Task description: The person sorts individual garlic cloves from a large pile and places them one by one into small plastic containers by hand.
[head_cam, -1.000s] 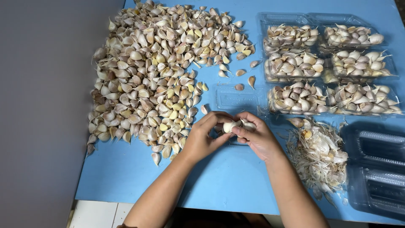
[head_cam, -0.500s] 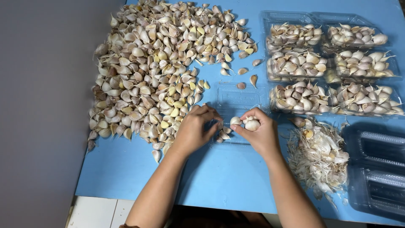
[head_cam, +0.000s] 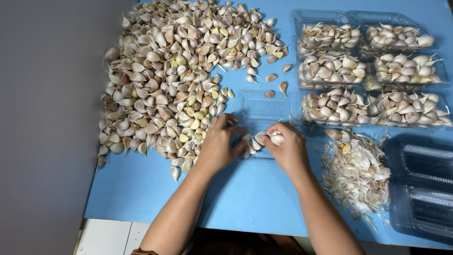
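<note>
Right hand [head_cam: 288, 147] pinches a garlic clove [head_cam: 276, 139] between thumb and fingers, over the open clear tray [head_cam: 264, 109] on the blue table [head_cam: 245, 198]. Left hand [head_cam: 219, 144] rests fingers curled on cloves in that tray, beside the big clove pile [head_cam: 179, 71]. Filled trays [head_cam: 368, 71] and a skin heap [head_cam: 356, 172] sit right.

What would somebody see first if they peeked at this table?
First, the huge pile of garlic cloves covering the left and top of the blue table. Next, the clear trays packed with cloves lined up at the upper right, with a heap of papery skins just below them. In the middle, the left hand and right hand pinch a few cloves over an open clear tray.
</note>
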